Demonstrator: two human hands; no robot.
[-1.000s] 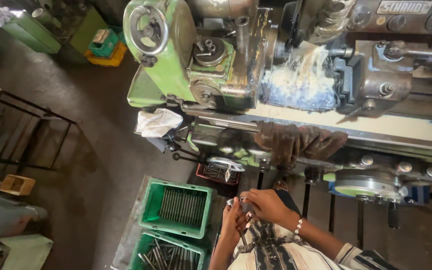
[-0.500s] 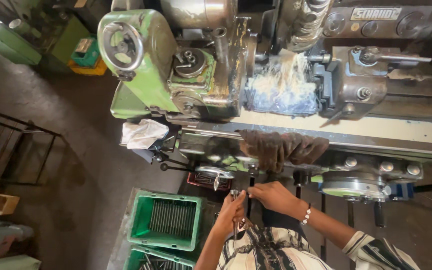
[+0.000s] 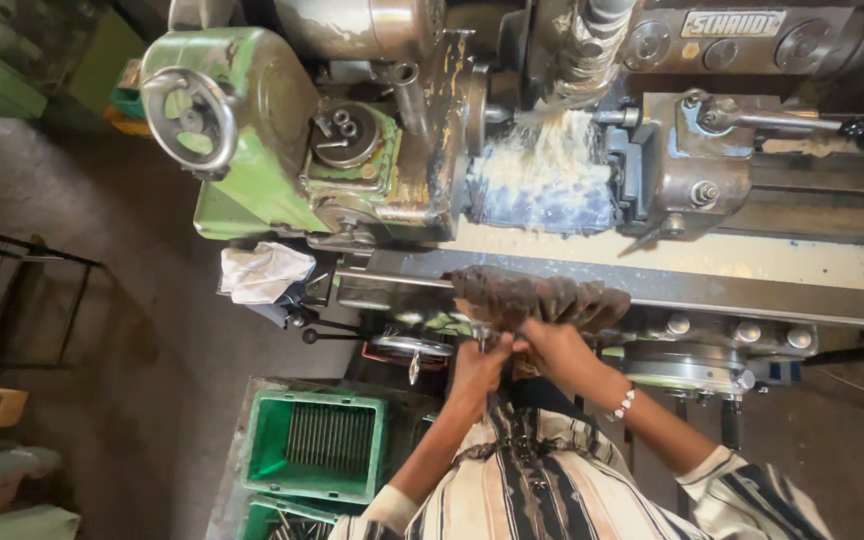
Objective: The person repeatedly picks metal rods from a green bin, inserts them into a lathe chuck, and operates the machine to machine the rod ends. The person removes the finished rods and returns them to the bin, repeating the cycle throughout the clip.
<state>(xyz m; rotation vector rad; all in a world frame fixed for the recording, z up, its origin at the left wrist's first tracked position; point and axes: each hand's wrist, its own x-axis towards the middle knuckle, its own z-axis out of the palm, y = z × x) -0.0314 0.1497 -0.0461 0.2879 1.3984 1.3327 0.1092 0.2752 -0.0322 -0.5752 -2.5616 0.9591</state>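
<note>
At frame centre, the left hand (image 3: pixel 476 366) and right hand (image 3: pixel 552 345) meet, fingers clamped on a small metal rod (image 3: pixel 482 338) beneath a dark rumpled rag (image 3: pixel 537 297). A green plastic crate (image 3: pixel 315 445) of steel rods sits lower left.

The lathe body (image 3: pixel 252 150) is green-painted metal, chipped and grimy; its handwheel (image 3: pixel 190 118) is bare, dull steel; the rag (image 3: pixel 537 297) is dark, rough cloth; the crate (image 3: pixel 262 450) is glossy green plastic holding shiny metal rods (image 3: pixel 329 437); the white cloth (image 3: pixel 264 271) is crumpled.
</note>
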